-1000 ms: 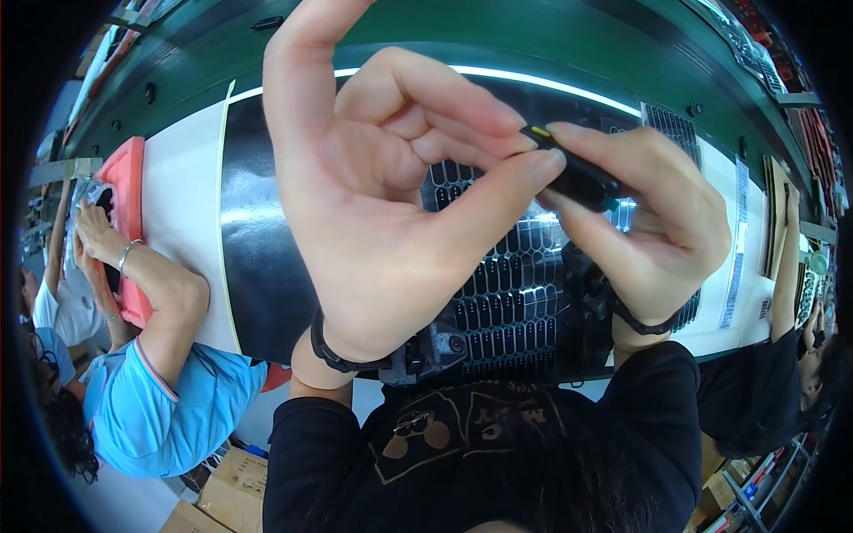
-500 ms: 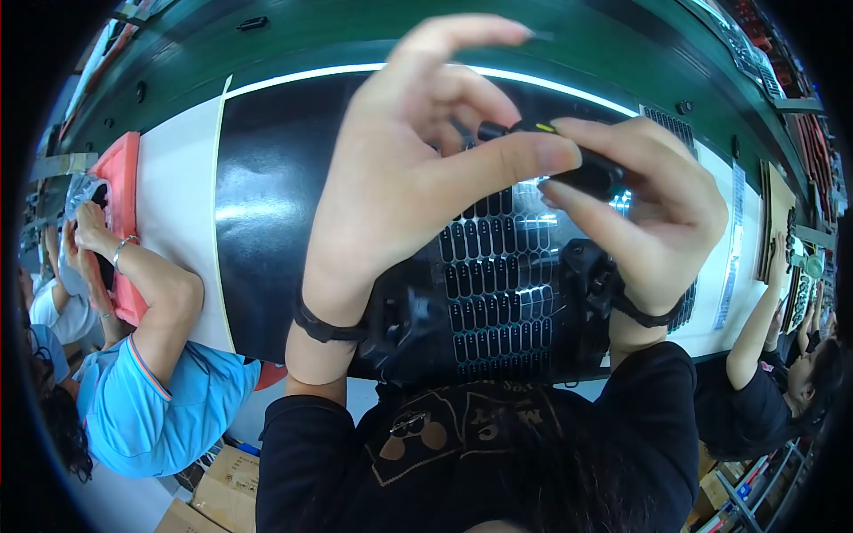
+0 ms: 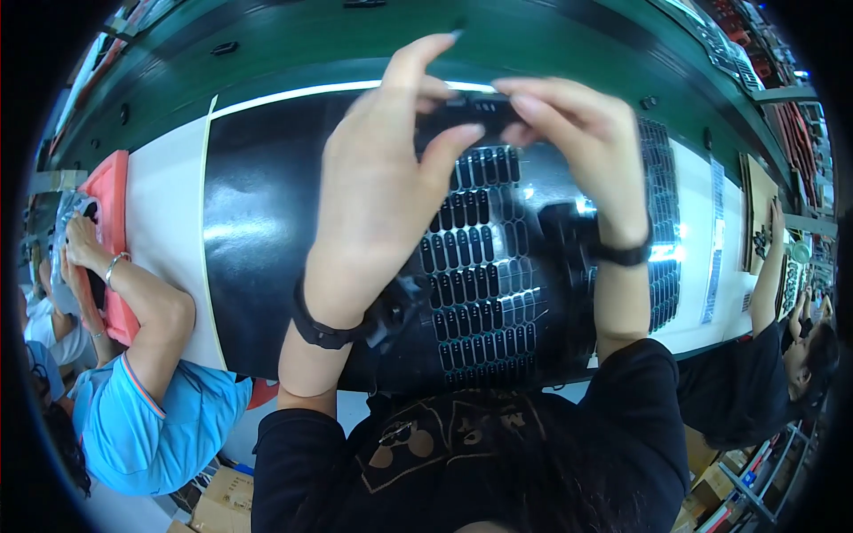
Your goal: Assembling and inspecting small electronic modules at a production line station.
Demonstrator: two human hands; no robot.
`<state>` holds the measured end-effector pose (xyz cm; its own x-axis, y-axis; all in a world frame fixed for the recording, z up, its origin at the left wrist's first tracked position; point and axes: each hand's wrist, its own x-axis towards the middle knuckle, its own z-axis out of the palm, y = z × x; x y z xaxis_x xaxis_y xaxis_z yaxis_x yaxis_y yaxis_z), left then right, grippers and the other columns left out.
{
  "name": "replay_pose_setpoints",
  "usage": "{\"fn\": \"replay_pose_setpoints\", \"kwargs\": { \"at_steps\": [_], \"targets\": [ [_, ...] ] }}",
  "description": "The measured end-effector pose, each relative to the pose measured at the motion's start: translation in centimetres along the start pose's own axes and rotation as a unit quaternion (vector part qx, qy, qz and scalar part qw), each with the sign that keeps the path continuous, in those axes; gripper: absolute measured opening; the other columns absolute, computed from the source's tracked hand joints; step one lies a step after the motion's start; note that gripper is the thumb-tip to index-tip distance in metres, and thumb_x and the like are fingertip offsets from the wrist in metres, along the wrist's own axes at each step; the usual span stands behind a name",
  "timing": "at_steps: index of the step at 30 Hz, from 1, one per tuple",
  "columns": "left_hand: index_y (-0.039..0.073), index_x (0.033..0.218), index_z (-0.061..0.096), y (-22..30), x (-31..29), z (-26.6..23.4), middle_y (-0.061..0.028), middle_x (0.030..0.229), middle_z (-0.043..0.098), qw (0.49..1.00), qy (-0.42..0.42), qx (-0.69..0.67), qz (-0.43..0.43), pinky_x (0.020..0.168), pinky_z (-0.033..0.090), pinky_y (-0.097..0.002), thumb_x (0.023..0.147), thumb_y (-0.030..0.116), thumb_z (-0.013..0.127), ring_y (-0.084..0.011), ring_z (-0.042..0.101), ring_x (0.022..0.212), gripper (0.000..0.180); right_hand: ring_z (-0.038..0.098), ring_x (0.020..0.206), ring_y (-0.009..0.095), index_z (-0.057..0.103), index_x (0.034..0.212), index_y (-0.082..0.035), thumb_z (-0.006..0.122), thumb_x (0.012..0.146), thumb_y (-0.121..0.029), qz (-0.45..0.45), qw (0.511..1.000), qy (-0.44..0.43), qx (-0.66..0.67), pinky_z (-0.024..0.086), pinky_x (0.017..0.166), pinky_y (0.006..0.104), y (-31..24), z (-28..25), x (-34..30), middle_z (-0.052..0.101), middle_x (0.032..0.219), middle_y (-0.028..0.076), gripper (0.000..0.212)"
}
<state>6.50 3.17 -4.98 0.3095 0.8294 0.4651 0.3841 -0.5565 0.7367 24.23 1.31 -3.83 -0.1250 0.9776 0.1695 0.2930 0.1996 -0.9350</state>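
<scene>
A small black elongated device [image 3: 484, 108] with a row of pale marks on its face is held between both hands above the far edge of the black mat. My right hand [image 3: 582, 124] pinches its right end between thumb and fingers. At its left end, my left hand [image 3: 373, 169] closes thumb and curled fingers on it, while the index finger sticks out forward. Something tiny and dark, blurred, shows at that index fingertip; its kind cannot be made out. Below the hands lies a sheet of black oval stickers [image 3: 466, 258], partly peeled, with bare outlines on its right side.
The black mat [image 3: 258, 231] covers the white table. Another sticker sheet [image 3: 662, 222] lies to the right. Beyond runs a green belt [image 3: 293, 53] carrying black pieces [image 3: 225, 48]. Co-workers sit on both sides; the left one reaches into a red bin [image 3: 114, 178].
Both hands have moved farther out and a little left with the device. It has turned, so the pale marks face up and the yellow-green strip has gone from sight. The view has shifted slightly.
</scene>
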Motion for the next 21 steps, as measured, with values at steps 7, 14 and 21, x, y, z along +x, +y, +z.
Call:
{"fn": "replay_pose_setpoints", "kwargs": {
  "at_steps": [7, 14, 21],
  "targets": [
    [0.007, 0.105, 0.054, 0.3, 0.1, -1.3, -0.0067, 0.093, 0.057, 0.993, -0.014, 0.118, -0.006, 0.071, 0.040, -0.0259, 0.069, 0.010, 0.064, -0.0169, 0.052, 0.088, 0.037, 0.059, 0.075, 0.016, 0.052, 0.108, -0.001, 0.053, 0.081, -0.018, 0.064, 0.973, 0.130, -0.179, 0.047, 0.068, 0.0249, 9.3, -4.9, 4.4, 0.060, 0.089, 0.013, 0.032],
    [0.002, 0.091, 0.055, 1.1, 0.1, -1.7, -0.0107, 0.087, 0.057, 0.996, -0.015, 0.085, 0.011, 0.072, 0.043, -0.0319, 0.068, 0.012, 0.065, -0.0241, 0.054, 0.082, 0.027, 0.058, 0.079, 0.031, 0.052, 0.099, -0.001, 0.053, 0.073, -0.011, 0.060, 0.763, 0.081, -0.638, 0.047, 0.069, 0.0349, 11.9, -15.4, 4.3, 0.058, 0.089, 0.019, 0.028],
    [0.002, 0.080, 0.056, 1.7, 0.0, -1.7, -0.0032, 0.076, 0.057, 0.999, -0.033, 0.038, 0.004, 0.062, 0.037, -0.0225, 0.066, 0.008, 0.067, -0.0124, 0.053, 0.071, 0.019, 0.057, 0.080, 0.032, 0.050, 0.089, 0.001, 0.050, 0.072, -0.006, 0.113, 0.671, -0.062, -0.730, 0.046, 0.067, 0.0379, 15.3, -17.2, 4.7, 0.058, 0.081, 0.019, 0.019]
  ]
}}
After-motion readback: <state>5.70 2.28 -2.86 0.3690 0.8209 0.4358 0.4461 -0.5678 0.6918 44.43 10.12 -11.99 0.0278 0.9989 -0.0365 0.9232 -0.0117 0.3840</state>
